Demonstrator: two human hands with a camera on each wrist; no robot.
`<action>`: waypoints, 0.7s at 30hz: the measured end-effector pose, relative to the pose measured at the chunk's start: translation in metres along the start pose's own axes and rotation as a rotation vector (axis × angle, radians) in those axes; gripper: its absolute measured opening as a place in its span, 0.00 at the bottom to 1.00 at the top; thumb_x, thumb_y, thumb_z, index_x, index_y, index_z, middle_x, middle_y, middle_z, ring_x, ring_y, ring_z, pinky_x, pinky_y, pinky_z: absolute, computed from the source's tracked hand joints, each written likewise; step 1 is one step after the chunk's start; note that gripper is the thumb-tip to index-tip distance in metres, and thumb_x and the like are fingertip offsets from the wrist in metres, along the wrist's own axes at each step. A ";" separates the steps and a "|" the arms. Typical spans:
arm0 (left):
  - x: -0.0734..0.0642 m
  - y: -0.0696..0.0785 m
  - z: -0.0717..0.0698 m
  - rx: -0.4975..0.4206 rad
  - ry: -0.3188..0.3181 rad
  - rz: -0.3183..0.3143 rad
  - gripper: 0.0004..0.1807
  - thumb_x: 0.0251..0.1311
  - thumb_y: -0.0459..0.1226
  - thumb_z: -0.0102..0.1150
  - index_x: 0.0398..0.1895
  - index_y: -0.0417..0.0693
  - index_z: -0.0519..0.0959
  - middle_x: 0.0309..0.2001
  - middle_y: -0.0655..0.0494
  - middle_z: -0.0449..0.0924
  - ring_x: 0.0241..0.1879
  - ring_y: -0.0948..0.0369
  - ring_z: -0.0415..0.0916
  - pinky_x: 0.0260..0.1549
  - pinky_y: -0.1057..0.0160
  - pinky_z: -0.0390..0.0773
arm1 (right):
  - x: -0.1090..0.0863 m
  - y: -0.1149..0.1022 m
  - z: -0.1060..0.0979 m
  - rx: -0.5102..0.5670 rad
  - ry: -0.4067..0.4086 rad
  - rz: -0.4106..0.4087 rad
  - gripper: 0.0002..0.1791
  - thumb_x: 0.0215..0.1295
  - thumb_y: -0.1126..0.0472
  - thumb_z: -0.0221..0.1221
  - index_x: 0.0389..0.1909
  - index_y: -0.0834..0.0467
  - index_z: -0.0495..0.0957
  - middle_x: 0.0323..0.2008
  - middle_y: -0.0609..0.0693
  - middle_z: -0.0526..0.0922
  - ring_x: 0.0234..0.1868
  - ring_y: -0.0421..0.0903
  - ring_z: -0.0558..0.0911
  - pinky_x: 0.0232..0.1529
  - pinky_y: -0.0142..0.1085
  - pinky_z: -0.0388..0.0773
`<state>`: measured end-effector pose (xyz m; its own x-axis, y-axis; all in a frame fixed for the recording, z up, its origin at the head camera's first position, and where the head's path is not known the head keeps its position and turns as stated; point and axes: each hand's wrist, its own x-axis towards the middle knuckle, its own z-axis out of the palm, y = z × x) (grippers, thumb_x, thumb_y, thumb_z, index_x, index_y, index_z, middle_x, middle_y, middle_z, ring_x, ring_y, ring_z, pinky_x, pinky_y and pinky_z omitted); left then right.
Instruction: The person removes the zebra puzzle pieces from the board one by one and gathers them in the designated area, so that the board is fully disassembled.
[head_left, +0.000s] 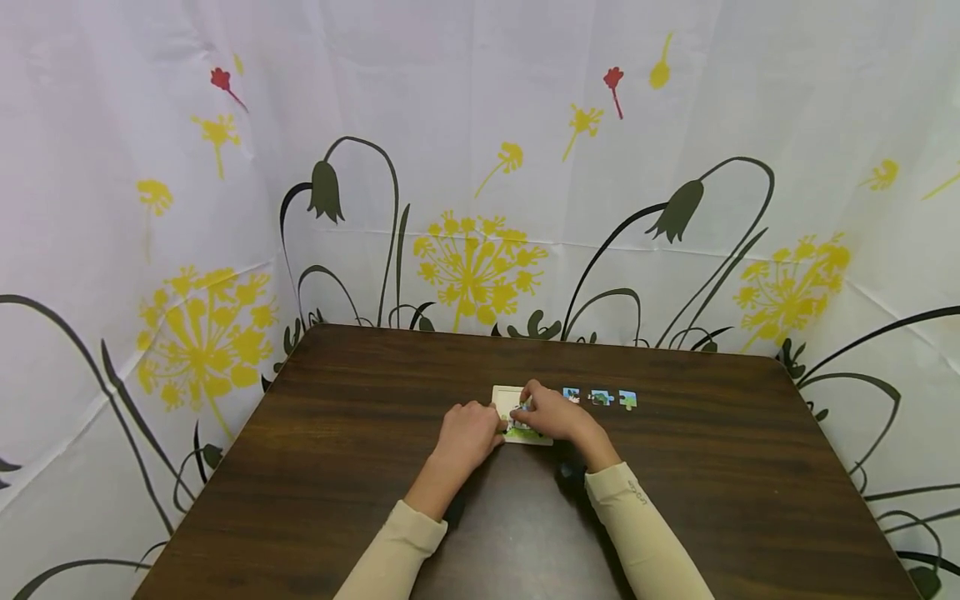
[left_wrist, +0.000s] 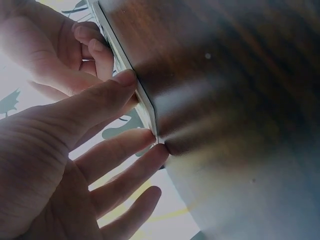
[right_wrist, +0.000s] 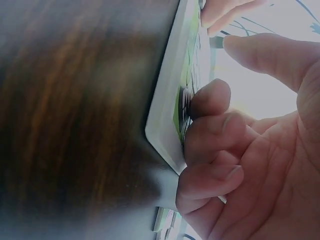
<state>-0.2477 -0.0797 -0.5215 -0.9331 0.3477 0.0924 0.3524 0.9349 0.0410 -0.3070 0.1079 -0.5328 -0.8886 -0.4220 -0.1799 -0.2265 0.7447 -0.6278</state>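
A small puzzle board (head_left: 529, 441) with a pale frame and a green-edged picture lies on the brown table. My left hand (head_left: 468, 433) holds its left side, the thumb along the near edge and fingertips at the corner in the left wrist view. Over the board, my right hand (head_left: 557, 414) pinches a puzzle piece (right_wrist: 217, 42) between thumb and index finger; most of it is hidden by the fingers. The other right fingers curl and rest by the board's right side (right_wrist: 167, 117).
Just right of the board lie loose puzzle pieces in a row: one (head_left: 572, 394) beside the right hand, a middle one (head_left: 601, 397) and a right one (head_left: 627, 399). A white flower-printed curtain (head_left: 480, 150) hangs behind the table (head_left: 720, 483).
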 end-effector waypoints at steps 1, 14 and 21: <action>0.000 0.000 0.000 0.001 0.003 0.000 0.16 0.62 0.48 0.78 0.48 0.52 0.93 0.36 0.57 0.92 0.38 0.56 0.87 0.39 0.55 0.83 | 0.000 0.000 0.000 0.000 0.005 -0.002 0.21 0.78 0.48 0.64 0.58 0.59 0.74 0.35 0.51 0.83 0.30 0.45 0.79 0.33 0.39 0.75; -0.002 0.000 0.000 -0.010 0.009 -0.003 0.14 0.62 0.48 0.78 0.45 0.52 0.93 0.35 0.57 0.91 0.38 0.55 0.87 0.38 0.55 0.84 | -0.004 0.002 -0.003 0.080 -0.031 -0.032 0.21 0.79 0.50 0.63 0.59 0.59 0.70 0.29 0.50 0.76 0.26 0.44 0.74 0.30 0.38 0.71; -0.001 -0.001 0.004 -0.020 0.023 0.007 0.13 0.62 0.47 0.79 0.45 0.53 0.93 0.36 0.57 0.92 0.39 0.55 0.87 0.38 0.54 0.83 | -0.004 0.006 -0.004 0.093 -0.043 -0.055 0.22 0.79 0.51 0.62 0.59 0.58 0.66 0.29 0.50 0.76 0.27 0.44 0.74 0.30 0.37 0.71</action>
<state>-0.2470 -0.0808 -0.5255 -0.9287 0.3523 0.1157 0.3606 0.9308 0.0604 -0.3065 0.1162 -0.5331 -0.8575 -0.4840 -0.1744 -0.2345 0.6694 -0.7049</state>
